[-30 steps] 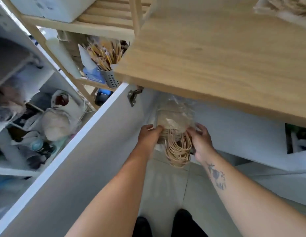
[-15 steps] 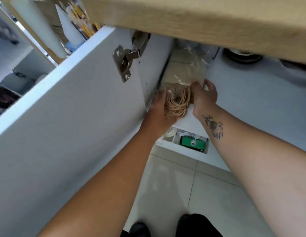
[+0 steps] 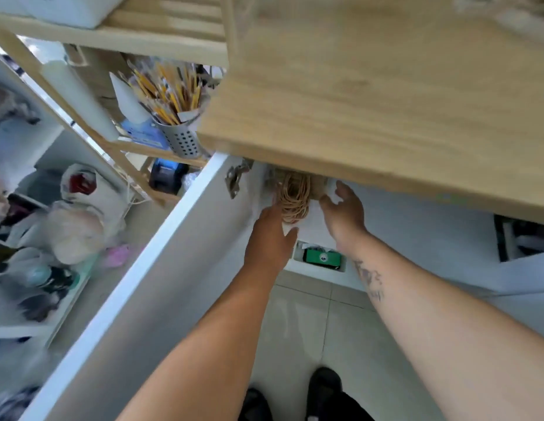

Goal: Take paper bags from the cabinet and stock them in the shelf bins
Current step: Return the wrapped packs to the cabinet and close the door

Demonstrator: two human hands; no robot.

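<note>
A bundle of brown paper bags (image 3: 295,194) with twine handles, wrapped in clear plastic, sits in the white cabinet just under the wooden countertop (image 3: 386,101); its upper part is hidden by the countertop edge. My left hand (image 3: 272,235) grips the bundle's left side, fingers along the wrap and thumb below it. On the bundle's right side rests my right hand (image 3: 343,211), its fingers spread and fairly straight.
The open white cabinet door (image 3: 143,284) with its metal hinge (image 3: 234,177) stands close on the left. A perforated metal cup of pencils (image 3: 181,141) sits on a wooden rack beyond it. A green box (image 3: 322,256) lies on the lower cabinet shelf. Tiled floor below.
The view has tilted back up, showing the countertop and rack again. Both hands stay at the bundle, and the right hand's fingers have loosened and spread.
</note>
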